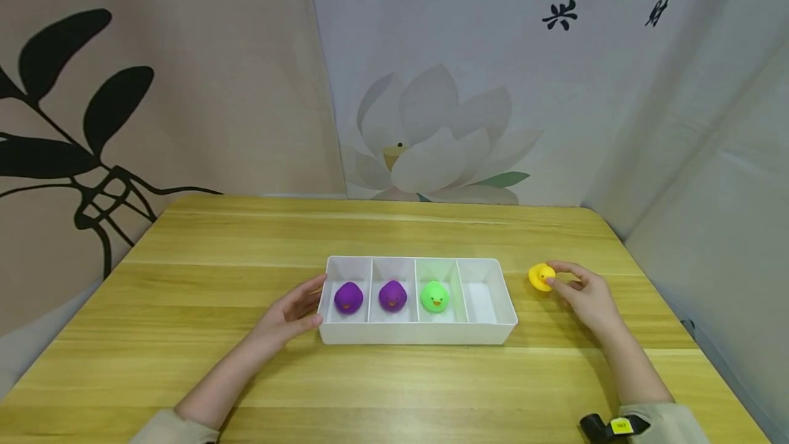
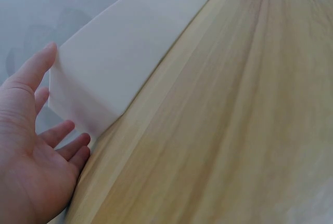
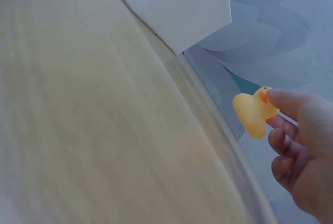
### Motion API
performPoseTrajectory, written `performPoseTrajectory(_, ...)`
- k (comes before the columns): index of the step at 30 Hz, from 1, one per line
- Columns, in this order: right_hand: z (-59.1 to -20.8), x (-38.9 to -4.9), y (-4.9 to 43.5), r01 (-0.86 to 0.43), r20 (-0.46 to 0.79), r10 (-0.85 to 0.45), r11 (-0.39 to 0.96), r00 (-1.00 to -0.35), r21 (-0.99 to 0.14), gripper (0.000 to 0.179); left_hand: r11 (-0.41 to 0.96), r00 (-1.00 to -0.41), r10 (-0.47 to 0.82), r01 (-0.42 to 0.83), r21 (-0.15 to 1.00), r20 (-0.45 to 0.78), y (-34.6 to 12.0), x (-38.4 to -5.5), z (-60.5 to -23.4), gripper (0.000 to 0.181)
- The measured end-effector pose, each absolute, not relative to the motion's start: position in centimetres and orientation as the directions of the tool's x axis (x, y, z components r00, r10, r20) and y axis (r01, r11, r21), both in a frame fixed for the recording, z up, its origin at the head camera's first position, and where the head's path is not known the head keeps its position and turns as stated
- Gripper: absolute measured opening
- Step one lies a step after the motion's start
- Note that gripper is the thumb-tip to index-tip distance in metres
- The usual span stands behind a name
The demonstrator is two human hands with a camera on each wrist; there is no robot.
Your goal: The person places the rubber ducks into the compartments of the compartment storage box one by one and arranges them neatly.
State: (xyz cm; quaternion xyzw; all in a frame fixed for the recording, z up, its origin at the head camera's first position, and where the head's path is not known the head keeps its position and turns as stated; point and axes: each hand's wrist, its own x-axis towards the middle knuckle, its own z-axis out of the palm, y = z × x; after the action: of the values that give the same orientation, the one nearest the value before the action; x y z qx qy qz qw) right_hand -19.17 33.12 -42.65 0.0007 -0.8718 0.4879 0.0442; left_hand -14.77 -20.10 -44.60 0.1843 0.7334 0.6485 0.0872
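Note:
A white four-section tray [image 1: 419, 334] stands on the table. Two purple rubber ducks [image 1: 348, 298] occupy its two left compartments, one in each, and a green rubber duck [image 1: 435, 297] is in the third. The rightmost compartment is bare. At the tray's left end, my left hand [image 1: 286, 314] rests with thumb and fingers spread, the fingertips right at its wall. To the right of the tray, my right hand [image 1: 588, 300] pinches a yellow rubber duck [image 1: 542, 277] between thumb and fingers. In the right wrist view this duck [image 3: 252, 113] appears held sideways, beak by the thumb.
The wooden table [image 1: 394, 389] reaches back to a printed cloth [image 1: 468, 33] with a lotus, leaves and black characters. Another pale curtain [image 1: 715, 177] hangs along the right side. A black strap device with a yellow label [image 1: 620, 426] sits at my right sleeve.

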Motion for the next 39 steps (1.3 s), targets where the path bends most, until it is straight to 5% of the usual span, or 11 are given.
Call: performPoseTrajectory(39, -38.1, -16.8, 28.5, -0.259, 0.281, -0.04, 0.522, -0.959, -0.813, 0.029, 0.093, -0.915, 0.388, 0.164, 0.982, 0.116, -20.2, -14.8, -44.5, 0.068)
